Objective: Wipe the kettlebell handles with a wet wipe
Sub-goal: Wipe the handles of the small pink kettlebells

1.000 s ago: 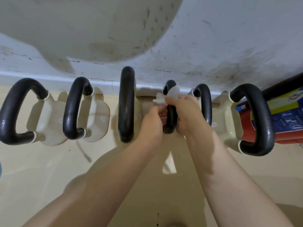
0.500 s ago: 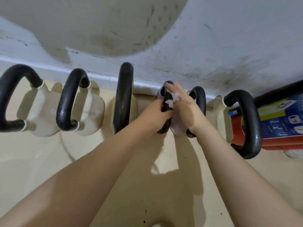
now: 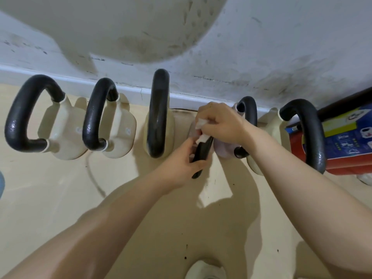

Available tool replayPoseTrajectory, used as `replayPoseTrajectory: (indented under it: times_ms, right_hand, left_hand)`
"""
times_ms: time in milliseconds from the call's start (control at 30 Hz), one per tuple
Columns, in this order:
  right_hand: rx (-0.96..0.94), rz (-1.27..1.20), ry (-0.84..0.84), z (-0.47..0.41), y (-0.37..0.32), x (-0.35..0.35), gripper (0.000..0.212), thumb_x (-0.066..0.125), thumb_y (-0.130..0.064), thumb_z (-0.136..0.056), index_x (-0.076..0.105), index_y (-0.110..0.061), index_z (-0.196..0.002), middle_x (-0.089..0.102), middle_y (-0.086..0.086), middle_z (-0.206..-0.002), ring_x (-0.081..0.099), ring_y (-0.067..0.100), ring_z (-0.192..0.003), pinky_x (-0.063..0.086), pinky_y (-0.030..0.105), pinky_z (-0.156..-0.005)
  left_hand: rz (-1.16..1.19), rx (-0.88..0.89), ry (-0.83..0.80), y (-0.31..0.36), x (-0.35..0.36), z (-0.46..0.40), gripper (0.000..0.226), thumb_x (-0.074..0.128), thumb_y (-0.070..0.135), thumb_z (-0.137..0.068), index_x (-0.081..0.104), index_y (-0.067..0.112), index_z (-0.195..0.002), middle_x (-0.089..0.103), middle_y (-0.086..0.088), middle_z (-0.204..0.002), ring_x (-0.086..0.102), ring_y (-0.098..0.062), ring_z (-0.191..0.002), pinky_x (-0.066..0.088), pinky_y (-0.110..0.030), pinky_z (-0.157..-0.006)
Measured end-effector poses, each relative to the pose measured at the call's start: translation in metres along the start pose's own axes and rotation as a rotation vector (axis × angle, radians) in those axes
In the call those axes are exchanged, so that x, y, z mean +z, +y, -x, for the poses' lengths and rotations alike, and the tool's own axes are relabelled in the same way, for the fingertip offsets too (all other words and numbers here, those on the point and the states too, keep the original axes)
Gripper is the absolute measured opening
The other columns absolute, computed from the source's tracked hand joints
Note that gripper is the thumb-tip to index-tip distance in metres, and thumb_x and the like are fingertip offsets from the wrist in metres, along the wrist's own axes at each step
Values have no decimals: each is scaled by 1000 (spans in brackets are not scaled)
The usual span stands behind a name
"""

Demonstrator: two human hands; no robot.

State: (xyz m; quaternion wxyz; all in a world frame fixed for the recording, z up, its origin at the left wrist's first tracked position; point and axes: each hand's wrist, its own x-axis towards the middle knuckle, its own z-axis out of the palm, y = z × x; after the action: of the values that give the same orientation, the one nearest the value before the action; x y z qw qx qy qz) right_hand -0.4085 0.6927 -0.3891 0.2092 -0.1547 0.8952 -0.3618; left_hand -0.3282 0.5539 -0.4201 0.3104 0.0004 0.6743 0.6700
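Note:
Several cream kettlebells with black handles stand in a row along the wall. My left hand [image 3: 186, 164] grips the lower part of the fourth black handle [image 3: 203, 152]. My right hand [image 3: 221, 123] presses a white wet wipe [image 3: 201, 130] around the upper part of that same handle; the handle's top is hidden under the wipe and fingers. Other handles stand at the far left [image 3: 22, 115], second from left [image 3: 94, 117], centre [image 3: 158, 113], right of my hands [image 3: 249, 115] and far right [image 3: 310, 135].
A stained white wall [image 3: 241, 57] with a baseboard runs behind the row. A red and blue object [image 3: 346, 146] lies at the right edge. A thin cord [image 3: 91, 178] trails over the beige floor [image 3: 60, 198]. A pale round object [image 3: 205, 270] sits at the bottom.
My right hand with the wipe has shifted along the handle's upper part. My left hand has slid down to the handle's lower end. The view has shifted slightly.

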Motion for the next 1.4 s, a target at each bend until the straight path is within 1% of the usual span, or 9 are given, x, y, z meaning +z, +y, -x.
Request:
replayPoseTrajectory:
  times_ms: [200, 400, 500, 633, 800, 933, 1133, 1267, 1400]
  right_hand:
    - [208, -262, 79, 2, 12, 1, 37, 50, -13, -89, 48, -16, -51, 52, -12, -45, 44, 6, -52, 34, 29, -62]
    - [-235, 184, 42, 23, 14, 17, 31, 50, -22, -79, 41, -19, -49, 43, -8, -56, 46, 11, -58, 45, 41, -66]
    - [74, -13, 153, 20, 28, 13, 41, 42, -36, -89, 60, -1, -78, 63, 10, -84, 57, 26, -81, 44, 39, -78]
    - [293, -508, 367, 27, 18, 32, 27, 40, -25, -98, 64, -19, -88, 58, -12, -72, 54, 6, -70, 40, 29, -73]
    - [167, -641, 454, 50, 2, 61, 29, 33, -30, -101, 45, -36, -126, 39, -10, -145, 33, 4, -135, 24, 23, -112]
    - [464, -843, 559, 22, 7, 42, 27, 38, -34, -98, 59, -21, -107, 60, -2, -86, 58, 14, -82, 45, 34, -84]
    - [211, -608, 557, 38, -18, 60, 41, 32, -23, -102, 35, -15, -141, 20, -13, -152, 32, -19, -121, 25, 1, -101]
    - [477, -736, 658, 13, -10, 43, 39, 32, -30, -100, 42, -18, -136, 59, 1, -114, 56, 18, -108, 42, 40, -104]
    - [435, -667, 566, 25, -19, 59, 46, 33, -28, -101, 23, -36, -145, 61, 4, -105, 59, 14, -95, 45, 30, -90]
  left_hand:
    - [-32, -33, -33, -15, -1, 10, 43, 54, 1, -87, 41, 34, -113, 56, 3, -104, 57, -16, -98, 49, -28, -81]
    - [-51, -48, -61, -18, -4, 12, 39, 55, 1, -87, 43, 35, -101, 55, -2, -108, 57, -18, -97, 49, -32, -81]
    - [-38, -61, -78, -22, 1, 14, 46, 56, -1, -86, 44, 40, -104, 56, 3, -101, 57, -17, -94, 50, -31, -78]
    - [-32, -67, -90, -24, 3, 16, 52, 56, -3, -86, 42, 43, -108, 56, 8, -97, 57, -12, -92, 49, -23, -73]
    - [-38, -56, -72, -27, 5, 18, 53, 58, -2, -84, 44, 40, -114, 57, 8, -94, 58, -14, -87, 52, -30, -77]
    - [-25, -37, -46, -17, 9, 13, 51, 56, -4, -85, 45, 30, -121, 56, 8, -93, 58, -11, -84, 50, -16, -70]
    - [-103, 0, -7, 7, -3, -6, 44, 59, 5, -86, 52, 24, -124, 66, 0, -113, 62, -11, -101, 49, -20, -86]
    - [-113, -19, 19, 18, 0, -17, 35, 60, 5, -85, 56, 18, -118, 68, -4, -108, 64, -15, -100, 49, -26, -90]
    - [-112, -43, 58, 24, -3, -26, 40, 58, 10, -87, 52, 18, -126, 66, -5, -115, 63, -18, -106, 50, -39, -96]
